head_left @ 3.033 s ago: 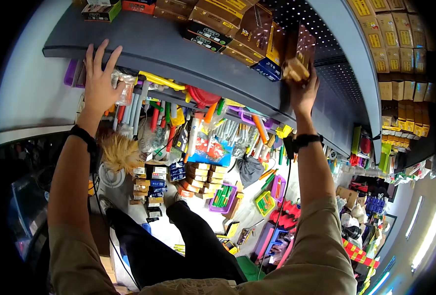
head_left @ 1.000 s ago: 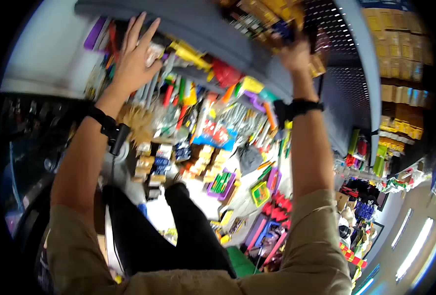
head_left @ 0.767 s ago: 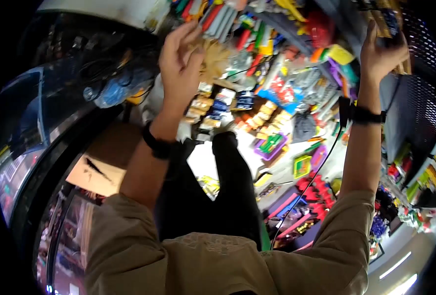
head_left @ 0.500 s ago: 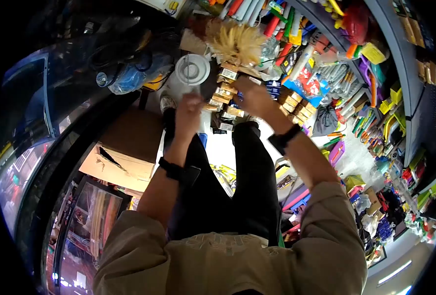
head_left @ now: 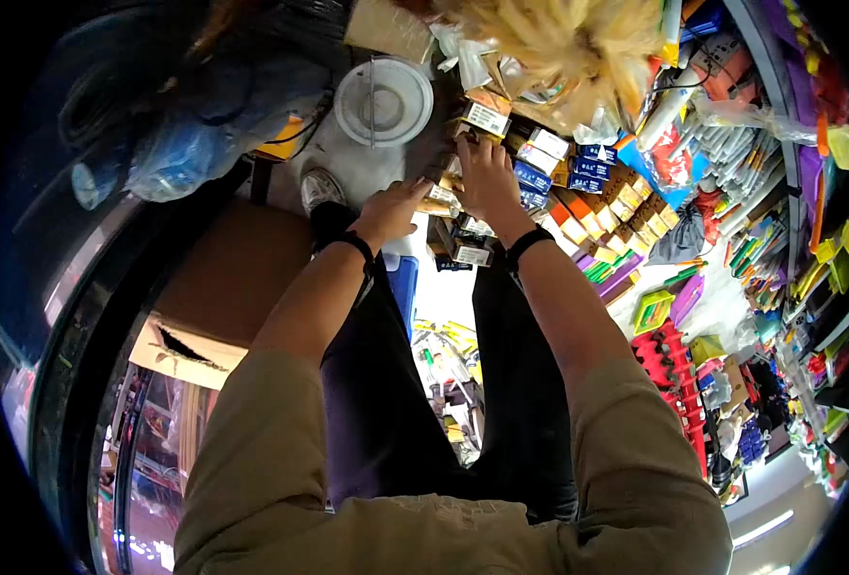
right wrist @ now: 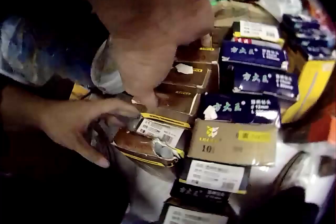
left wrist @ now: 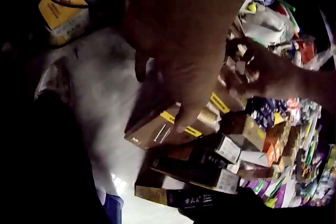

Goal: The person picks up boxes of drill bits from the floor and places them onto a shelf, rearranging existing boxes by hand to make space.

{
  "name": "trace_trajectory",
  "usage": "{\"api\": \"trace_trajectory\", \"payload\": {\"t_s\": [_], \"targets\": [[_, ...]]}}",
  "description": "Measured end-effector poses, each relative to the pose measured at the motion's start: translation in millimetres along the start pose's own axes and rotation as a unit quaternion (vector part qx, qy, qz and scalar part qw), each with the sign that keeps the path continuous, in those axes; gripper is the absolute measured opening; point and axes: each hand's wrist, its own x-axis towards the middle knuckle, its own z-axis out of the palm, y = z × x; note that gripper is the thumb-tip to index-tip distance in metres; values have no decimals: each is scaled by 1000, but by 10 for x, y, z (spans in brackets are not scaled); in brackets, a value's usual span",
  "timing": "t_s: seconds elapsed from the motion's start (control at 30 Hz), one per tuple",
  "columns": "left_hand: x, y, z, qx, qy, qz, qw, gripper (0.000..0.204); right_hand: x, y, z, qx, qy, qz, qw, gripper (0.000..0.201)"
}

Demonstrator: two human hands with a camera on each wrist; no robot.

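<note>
Both hands reach down to stacks of small drill-bit-style cartons on the floor. My right hand [head_left: 490, 182] touches the top of a brown carton [right wrist: 178, 100] with a fingertip; its other fingers are partly hidden. Facing it, my left hand [head_left: 388, 213] has thumb and fingers spread beside a torn brown carton [right wrist: 144, 148] with whitish contents showing. In the left wrist view a left fingertip lies at a yellow-striped brown carton [left wrist: 170, 127]. Blue cartons [right wrist: 252, 53], a tan carton marked 10 [right wrist: 241, 142] and black cartons [right wrist: 202, 192] stand alongside.
A white round bucket lid or tub [head_left: 383, 103] lies beyond the left hand, near a shoe [head_left: 322, 190]. A straw-coloured duster [head_left: 578, 48] overhangs the stacks. An open cardboard box [head_left: 223, 287] is at left; green and purple trays [head_left: 653, 311] and red racks [head_left: 674, 379] lie right.
The left hand has left the shelf edge. The right hand, which held brown cartons at the shelf, has come down too. Both hands now meet over the floor stacks, and the view has tilted down.
</note>
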Motion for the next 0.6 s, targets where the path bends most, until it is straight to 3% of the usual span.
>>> {"api": "trace_trajectory", "payload": {"t_s": [0.07,0.23,0.3,0.33,0.4,0.5,0.57,0.6], "targets": [[124,-23,186,-40,-10,6,999,70,-30,12,69,-13,6,-24,1000,101],[231,-144,473,-19,28,-18,999,67,-30,68,359,-60,42,-112,991,86],[154,-246,561,38,29,39,998,51,-65,89,426,-36,61,-142,987,79],[78,-302,582,34,28,34,998,51,-68,58,446,-38,21,-139,989,81],[5,-418,574,51,5,105,993,48,-128,15,446,-33,10,-138,990,80],[-80,-414,618,49,10,114,992,52,-118,-61,503,-19,-5,-119,993,68],[-62,-299,559,12,-97,81,992,68,-95,-80,603,-66,55,-103,991,57],[-27,-282,566,15,-96,91,991,66,-91,-93,587,-61,71,-103,990,54]]}}
